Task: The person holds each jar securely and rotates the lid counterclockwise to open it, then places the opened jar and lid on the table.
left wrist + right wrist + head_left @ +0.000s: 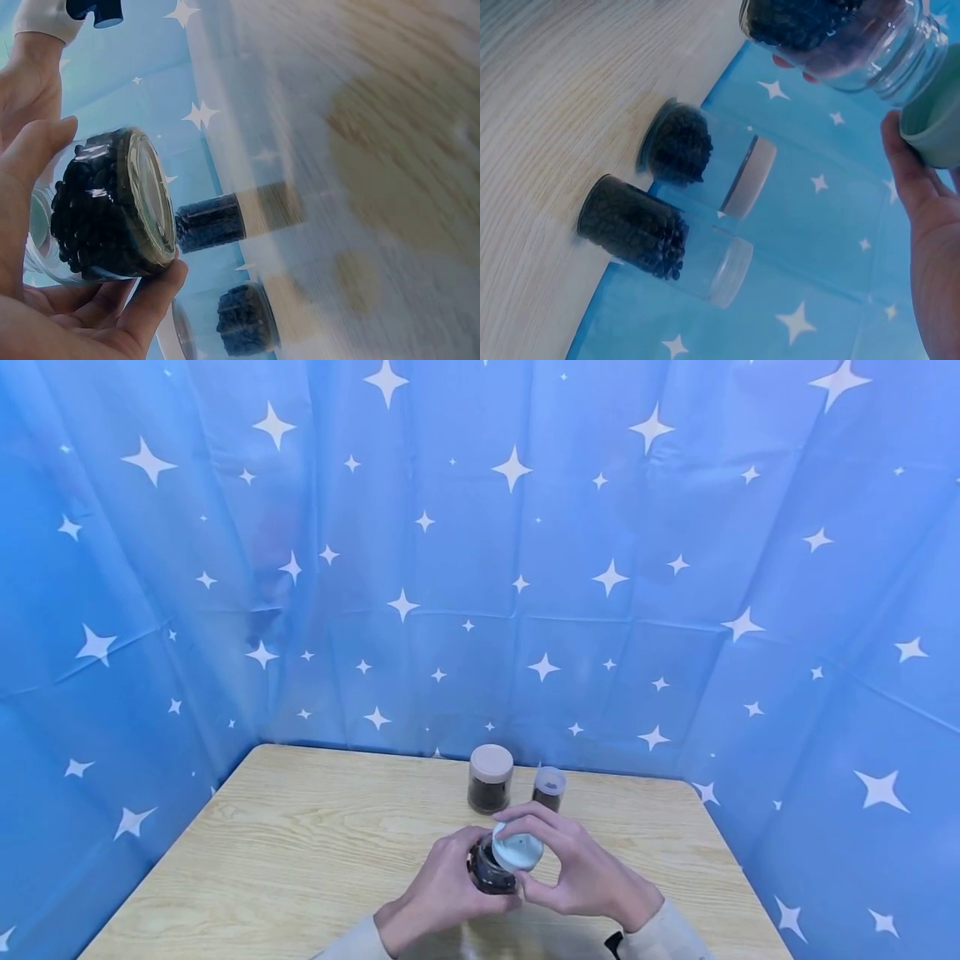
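A blue star-printed curtain [465, 543] is hung beyond the left hand [446, 877] and the right hand [581, 868]; a wood-grain surface [300, 827] is spread beneath them. A wide lidded jar [490, 795] is stood ahead of the hands. The open glass jar [881, 45] is gripped round its body, its safest hold, by the left hand above the surface; rigid, slippery, breakable handling is expected. A slimmer lidded jar [548, 792] is placed beyond the right hand, by which the pale blue-green lid [519, 853], presumably light and stiff, is pinched, tilted at the mouth. Dark beans [94, 206], probably lending moderate weight, are contained within the left hand's jar.
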{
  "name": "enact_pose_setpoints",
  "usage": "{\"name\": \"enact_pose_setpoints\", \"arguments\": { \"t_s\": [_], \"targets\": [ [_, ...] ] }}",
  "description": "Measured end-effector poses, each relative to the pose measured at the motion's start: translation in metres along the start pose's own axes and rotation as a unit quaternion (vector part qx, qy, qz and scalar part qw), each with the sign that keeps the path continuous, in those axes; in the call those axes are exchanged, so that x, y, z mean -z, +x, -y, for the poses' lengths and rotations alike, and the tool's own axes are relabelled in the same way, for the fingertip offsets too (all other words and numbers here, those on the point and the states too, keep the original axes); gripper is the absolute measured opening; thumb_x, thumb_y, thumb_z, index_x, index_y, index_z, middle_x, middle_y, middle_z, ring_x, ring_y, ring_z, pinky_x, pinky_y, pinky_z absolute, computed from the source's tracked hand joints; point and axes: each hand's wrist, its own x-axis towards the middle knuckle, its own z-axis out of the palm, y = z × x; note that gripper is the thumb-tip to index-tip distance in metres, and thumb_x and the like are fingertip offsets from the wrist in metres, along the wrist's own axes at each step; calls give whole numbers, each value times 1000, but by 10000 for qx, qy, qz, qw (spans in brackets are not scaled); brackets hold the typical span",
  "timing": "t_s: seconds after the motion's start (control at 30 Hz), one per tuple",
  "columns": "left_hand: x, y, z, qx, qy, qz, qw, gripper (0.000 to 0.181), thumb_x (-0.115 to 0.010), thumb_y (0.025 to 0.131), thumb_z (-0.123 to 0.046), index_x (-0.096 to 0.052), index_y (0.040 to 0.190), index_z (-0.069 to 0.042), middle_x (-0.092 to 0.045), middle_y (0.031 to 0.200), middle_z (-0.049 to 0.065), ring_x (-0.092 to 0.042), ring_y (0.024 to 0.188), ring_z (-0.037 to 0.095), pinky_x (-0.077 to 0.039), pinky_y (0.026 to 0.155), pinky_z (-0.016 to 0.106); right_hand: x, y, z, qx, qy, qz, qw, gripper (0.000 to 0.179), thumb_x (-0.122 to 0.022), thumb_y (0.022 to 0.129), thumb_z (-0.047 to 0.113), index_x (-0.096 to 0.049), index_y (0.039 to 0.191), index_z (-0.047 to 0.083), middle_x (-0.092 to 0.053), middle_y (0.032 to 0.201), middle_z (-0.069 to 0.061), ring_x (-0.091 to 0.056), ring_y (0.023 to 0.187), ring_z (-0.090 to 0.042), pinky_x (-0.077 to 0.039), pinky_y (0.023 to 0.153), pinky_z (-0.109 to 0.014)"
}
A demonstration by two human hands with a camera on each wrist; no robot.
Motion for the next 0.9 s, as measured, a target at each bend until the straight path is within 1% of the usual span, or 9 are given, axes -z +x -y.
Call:
{"name": "enact_pose_setpoints", "arguments": {
  "t_s": [0.1,0.2,0.3,0.47,0.57,0.7,0.8,0.9],
  "targets": [
    [1,0,1,46,29,-59,10000,74,-107,78,-47,-74,140,-21,-82,124,-9,-73,107,0,-63,96,26,2,-1,-1,-42,-46,-26,10000,68,-91,82,-1,-69,144,19,-69,155,-4,-77,131,-21,-64,110,-28],
    [3,0,1,41,28,-138,9999,76,-107,77,-48,-75,140,-20,-83,125,-8,-74,108,1,-64,97,27,3,-3,-2,-119,-60,-37,9999,69,-92,82,-1,-69,144,19,-69,156,-3,-78,130,-20,-64,110,-27],
    [5,1,2,3,26,-224,9997,76,-108,77,-47,-75,140,-19,-84,126,-6,-75,109,3,-65,98,29,4,-5,-4,-181,-92,-44,9998,69,-93,82,-1,-69,144,20,-69,156,-2,-78,130,-19,-65,109,-28],
    [9,2,5,18,13,-248,9997,75,-108,78,-45,-76,140,-18,-85,127,0,-77,111,5,-65,101,31,4,-7,-6,-275,-212,-71,9994,70,-94,82,1,-70,145,21,-69,155,-1,-78,128,-19,-68,106,-32],
    [11,3,7,-9,32,-269,9996,75,-108,78,-45,-76,139,-18,-86,128,2,-78,113,8,-66,103,33,5,-7,-7,-364,-304,-100,9988,70,-93,83,2,-70,147,20,-70,154,-1,-77,129,-19,-68,106,-33],
    [13,4,8,11,25,-304,9995,74,-109,78,-46,-76,138,-19,-86,128,2,-79,114,9,-66,104,34,7,-8,-9,-489,-376,-130,9980,69,-92,85,2,-71,148,19,-71,153,-3,-76,131,-21,-66,109,-33],
    [15,3,9,74,44,-311,9995,74,-109,78,-47,-76,138,-20,-86,127,1,-79,114,9,-66,104,34,7,-10,-11,-585,-421,-132,9973,68,-92,86,3,-71,149,19,-70,153,-3,-76,131,-21,-66,110,-32],
    [15,2,11,107,74,-322,9994,74,-109,77,-49,-76,138,-20,-86,127,0,-79,114,9,-66,104,35,7,-12,-11,-712,-480,-117,9962,70,-92,87,4,-70,150,20,-69,156,0,-76,132,-20,-66,110,-34]
  ]
}}
